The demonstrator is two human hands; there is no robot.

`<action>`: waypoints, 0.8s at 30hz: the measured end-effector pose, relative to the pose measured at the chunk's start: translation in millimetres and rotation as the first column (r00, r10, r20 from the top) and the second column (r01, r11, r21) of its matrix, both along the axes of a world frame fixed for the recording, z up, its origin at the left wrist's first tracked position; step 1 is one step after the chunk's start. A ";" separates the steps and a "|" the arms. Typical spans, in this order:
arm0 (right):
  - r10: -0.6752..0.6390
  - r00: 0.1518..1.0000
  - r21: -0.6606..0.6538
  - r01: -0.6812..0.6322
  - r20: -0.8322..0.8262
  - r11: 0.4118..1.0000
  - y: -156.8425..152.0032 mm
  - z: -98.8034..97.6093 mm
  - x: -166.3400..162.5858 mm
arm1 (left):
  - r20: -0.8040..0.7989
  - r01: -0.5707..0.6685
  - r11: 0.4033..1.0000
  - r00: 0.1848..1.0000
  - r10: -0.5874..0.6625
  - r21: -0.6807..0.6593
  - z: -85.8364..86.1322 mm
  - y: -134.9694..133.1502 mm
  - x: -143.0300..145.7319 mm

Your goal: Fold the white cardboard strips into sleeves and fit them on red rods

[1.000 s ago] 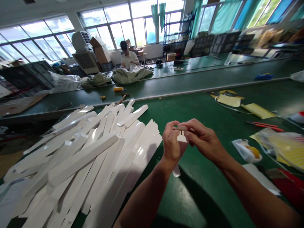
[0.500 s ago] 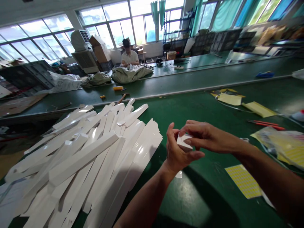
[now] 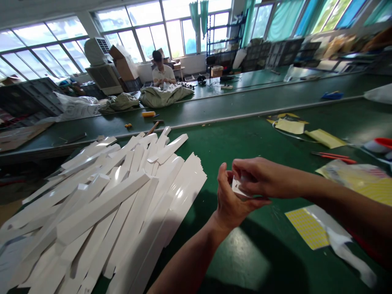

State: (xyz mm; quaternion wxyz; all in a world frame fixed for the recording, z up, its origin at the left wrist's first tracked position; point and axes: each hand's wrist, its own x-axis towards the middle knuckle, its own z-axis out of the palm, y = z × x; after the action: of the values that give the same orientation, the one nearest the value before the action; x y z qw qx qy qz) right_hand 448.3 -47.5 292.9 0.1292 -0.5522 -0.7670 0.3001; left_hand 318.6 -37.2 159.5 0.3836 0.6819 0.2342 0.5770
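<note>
My left hand (image 3: 230, 206) is cupped around a small white box-like piece (image 3: 237, 189), with its thumb reaching under the near side. Over the top of that piece, my right hand (image 3: 259, 176) curls its fingers and presses against it. The fingers cover most of the piece, so its exact kind cannot be made out. Left of my hands lies a big heap of long white glossy box-shaped strips (image 3: 101, 206). A sheet of small yellow stickers (image 3: 306, 228) lies on the green table (image 3: 245, 265), below my right forearm.
Red-handled tools (image 3: 333, 157), yellow sheets (image 3: 326, 139) and plastic bags (image 3: 349, 173) lie on the right. A hammer (image 3: 154, 127) and a yellow-handled tool (image 3: 148, 114) lie beyond the heap. Across the tables, a person (image 3: 163, 73) sits behind a grey-green sack (image 3: 165, 94).
The right hand has closed further over the white piece, covering more of it. Both hands have shifted slightly right and down in view. More white backing shows beside the sticker sheet.
</note>
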 end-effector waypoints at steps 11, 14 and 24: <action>0.024 0.996 -0.073 -0.018 0.081 0.997 0.2 3.3 -4.4 | -0.036 -0.031 0.998 0.999 0.033 0.055 -2.2 -2.7 -0.6; 0.027 0.992 0.025 -0.031 0.121 0.999 -1.1 1.3 -7.2 | -0.035 -0.077 0.994 0.996 0.080 0.081 -3.9 -2.5 0.2; -0.067 0.994 -0.232 0.045 -0.085 0.972 2.0 -0.6 -4.7 | -0.085 -0.111 0.985 0.989 0.122 0.129 -5.7 -7.8 -0.1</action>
State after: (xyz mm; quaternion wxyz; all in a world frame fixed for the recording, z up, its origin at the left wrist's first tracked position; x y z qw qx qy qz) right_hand 443.6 -45.5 292.3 0.1083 -0.5703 -0.7044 0.4084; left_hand 318.5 -45.0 153.8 0.2949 0.7156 0.2550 0.5796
